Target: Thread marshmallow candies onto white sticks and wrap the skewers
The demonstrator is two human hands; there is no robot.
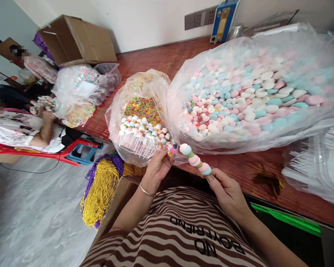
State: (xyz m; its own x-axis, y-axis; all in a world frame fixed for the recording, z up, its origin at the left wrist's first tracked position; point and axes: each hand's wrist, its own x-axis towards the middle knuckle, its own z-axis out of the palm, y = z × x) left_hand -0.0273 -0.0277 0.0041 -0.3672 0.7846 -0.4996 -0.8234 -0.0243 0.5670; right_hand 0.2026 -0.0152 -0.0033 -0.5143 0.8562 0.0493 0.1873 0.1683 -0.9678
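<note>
Candy skewer (195, 160) slants diagonally, top up-left; right hand (225, 187) pinches lower end, left hand (159, 163) printed piece (172, 151).

Small candy workshop, looks like: bulk candy bags (180, 79) along the tabletop's (161, 55) front edge, carton (93, 40) behind, co-worker (13, 128) seated left.

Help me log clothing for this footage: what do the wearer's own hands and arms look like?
The bare left hand has a thin, pale metal bangle at its wrist; the bare right hand shows no jewellery. Both visible forearms are uncovered. Worn: a brown-and-beige striped fabric top with black lettering.
</note>
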